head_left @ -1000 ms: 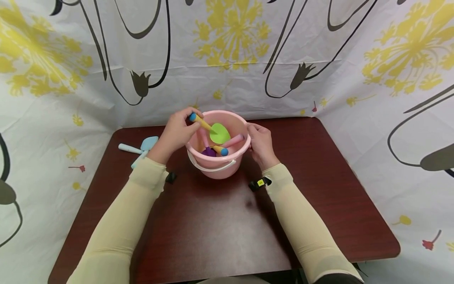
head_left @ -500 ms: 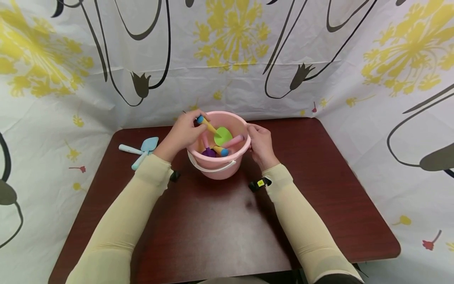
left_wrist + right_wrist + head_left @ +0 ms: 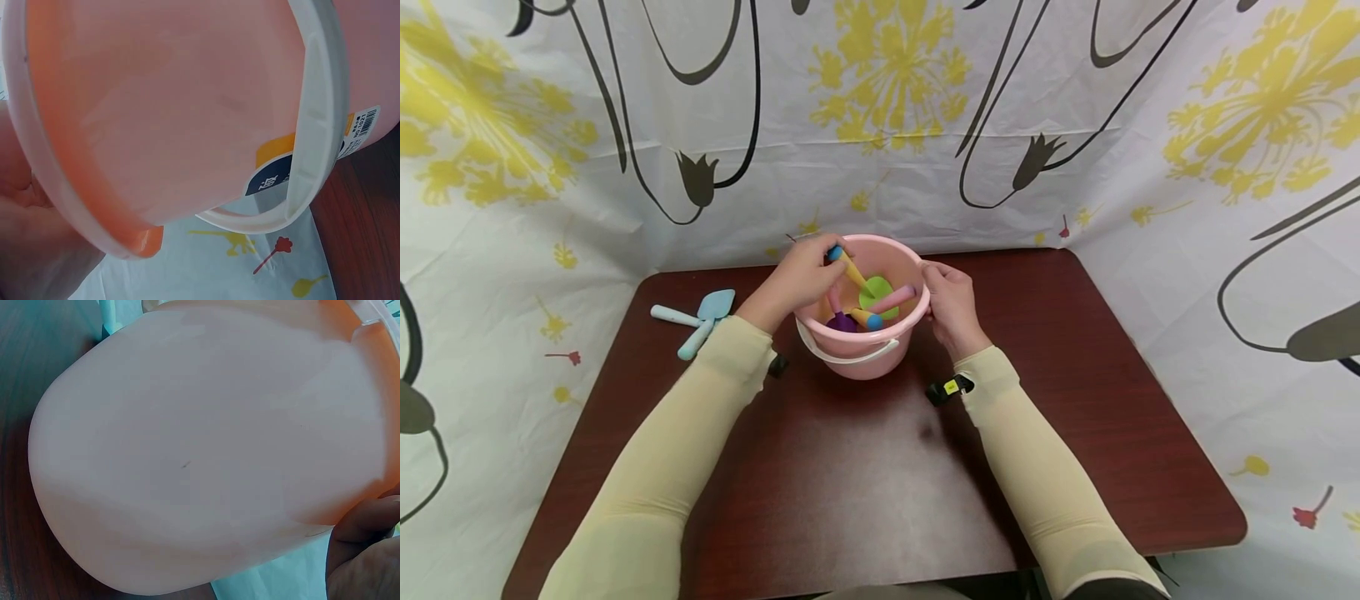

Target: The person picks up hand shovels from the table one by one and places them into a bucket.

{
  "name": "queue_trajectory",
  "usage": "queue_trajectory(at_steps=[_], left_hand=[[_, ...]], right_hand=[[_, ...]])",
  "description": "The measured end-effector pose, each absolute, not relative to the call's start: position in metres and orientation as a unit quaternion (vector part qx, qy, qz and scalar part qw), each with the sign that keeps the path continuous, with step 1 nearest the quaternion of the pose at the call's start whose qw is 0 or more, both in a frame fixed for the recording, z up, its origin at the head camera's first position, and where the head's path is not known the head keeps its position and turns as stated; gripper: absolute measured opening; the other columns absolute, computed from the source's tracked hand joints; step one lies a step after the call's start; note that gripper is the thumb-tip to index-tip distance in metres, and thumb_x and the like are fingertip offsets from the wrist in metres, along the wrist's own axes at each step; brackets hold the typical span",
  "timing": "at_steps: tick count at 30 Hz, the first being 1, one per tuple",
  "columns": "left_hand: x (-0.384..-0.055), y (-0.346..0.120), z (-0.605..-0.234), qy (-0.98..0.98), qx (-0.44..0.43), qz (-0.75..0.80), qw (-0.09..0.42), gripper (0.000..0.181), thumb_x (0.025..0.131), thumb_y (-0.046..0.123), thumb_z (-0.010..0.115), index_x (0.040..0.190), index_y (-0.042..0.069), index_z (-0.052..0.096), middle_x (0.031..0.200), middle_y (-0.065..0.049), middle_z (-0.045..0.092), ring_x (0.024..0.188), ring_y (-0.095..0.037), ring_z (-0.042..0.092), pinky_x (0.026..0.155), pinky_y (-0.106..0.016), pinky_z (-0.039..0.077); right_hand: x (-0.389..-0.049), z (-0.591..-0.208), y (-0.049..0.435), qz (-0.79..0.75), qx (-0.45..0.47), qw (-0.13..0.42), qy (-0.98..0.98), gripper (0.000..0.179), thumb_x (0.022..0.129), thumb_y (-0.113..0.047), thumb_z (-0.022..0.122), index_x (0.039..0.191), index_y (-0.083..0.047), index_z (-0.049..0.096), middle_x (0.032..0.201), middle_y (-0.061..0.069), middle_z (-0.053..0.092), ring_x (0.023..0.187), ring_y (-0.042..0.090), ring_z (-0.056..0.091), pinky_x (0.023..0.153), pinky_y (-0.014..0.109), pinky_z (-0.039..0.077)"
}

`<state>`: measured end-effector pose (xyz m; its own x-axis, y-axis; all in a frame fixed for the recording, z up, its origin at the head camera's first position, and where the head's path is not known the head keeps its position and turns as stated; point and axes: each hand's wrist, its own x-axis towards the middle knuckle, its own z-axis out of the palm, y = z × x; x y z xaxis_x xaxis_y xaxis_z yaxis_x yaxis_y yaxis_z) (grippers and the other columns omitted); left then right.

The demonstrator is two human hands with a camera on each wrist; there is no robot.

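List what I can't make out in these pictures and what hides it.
Head view: lower end of the purple tool, behind the front wall of the pink bucket.
Head view: part of the green shovel, behind a pink handle.
Left wrist view: part of a label, covered by the white handle.
Right wrist view: part of the right hand, cut off by the right and bottom edges.

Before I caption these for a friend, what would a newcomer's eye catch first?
First comes the pink bucket near the far edge of the table, its rim gripped by the right hand. Next, the green-bladed tool reaching into it, its yellow handle pinched by the left hand. Then the big yellow flowers on the white cloth behind.
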<state>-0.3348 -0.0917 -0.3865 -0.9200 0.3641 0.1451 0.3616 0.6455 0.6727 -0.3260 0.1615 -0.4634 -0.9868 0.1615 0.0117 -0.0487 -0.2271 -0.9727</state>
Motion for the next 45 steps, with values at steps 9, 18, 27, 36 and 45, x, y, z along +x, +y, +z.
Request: queue_trajectory(at_steps=[9, 18, 27, 36, 45], left_hand=[[-0.338, -0.084, -0.386, 0.916, 0.198, 0.347, 0.039, 0.034, 0.113, 0.017, 0.051, 0.140, 0.003, 0.066, 0.084, -0.014, 0.068, 0.061, -0.024, 0.060, 0.064, -0.033, 0.045], [-0.338, -0.073, -0.385, 0.926, 0.180, 0.327, 0.061, 0.036, 0.113, 0.015, 0.049, 0.144, 0.000, 0.062, 0.081, -0.014, 0.066, 0.056, -0.026, 0.071, 0.062, -0.033, 0.050], [-0.339, -0.062, -0.385, 0.943, 0.195, 0.266, 0.036, 0.033, 0.109, 0.013, 0.044, 0.119, 0.005, 0.074, 0.088, -0.007, 0.073, 0.054, -0.021, 0.068, 0.088, -0.035, 0.053], [-0.343, -0.056, -0.384, 0.958, 0.171, 0.228, 0.034, 0.031, 0.110, 0.014, 0.046, 0.110, 0.000, 0.074, 0.100, -0.017, 0.072, 0.093, -0.032, 0.072, 0.090, -0.042, 0.057], [-0.347, -0.051, -0.387, 0.979, 0.155, 0.133, 0.006, 0.034, 0.111, 0.016, 0.060, 0.141, 0.002, 0.069, 0.130, -0.016, 0.068, 0.124, -0.032, 0.065, 0.112, -0.046, 0.052]], right_hand=[[-0.327, -0.465, 0.162, 0.780, -0.047, 0.067, -0.621, 0.029, 0.108, -0.017, 0.066, 0.126, 0.003, 0.077, 0.066, 0.002, 0.062, 0.041, 0.003, 0.049, 0.040, 0.018, 0.038], [-0.329, -0.467, 0.163, 0.787, -0.039, 0.069, -0.612, 0.029, 0.108, -0.015, 0.065, 0.125, 0.006, 0.076, 0.063, 0.002, 0.061, 0.040, 0.003, 0.049, 0.039, 0.018, 0.037], [-0.326, -0.465, 0.162, 0.783, -0.041, 0.068, -0.617, 0.030, 0.108, -0.017, 0.066, 0.127, 0.004, 0.077, 0.066, 0.003, 0.063, 0.040, 0.004, 0.049, 0.039, 0.018, 0.038], [-0.326, -0.466, 0.161, 0.783, -0.040, 0.073, -0.616, 0.029, 0.108, -0.015, 0.065, 0.126, 0.004, 0.077, 0.065, 0.002, 0.063, 0.040, 0.003, 0.049, 0.039, 0.018, 0.037], [-0.326, -0.465, 0.160, 0.787, -0.039, 0.076, -0.611, 0.028, 0.107, -0.015, 0.066, 0.123, 0.005, 0.077, 0.063, 0.001, 0.060, 0.039, 0.004, 0.048, 0.039, 0.018, 0.036]])
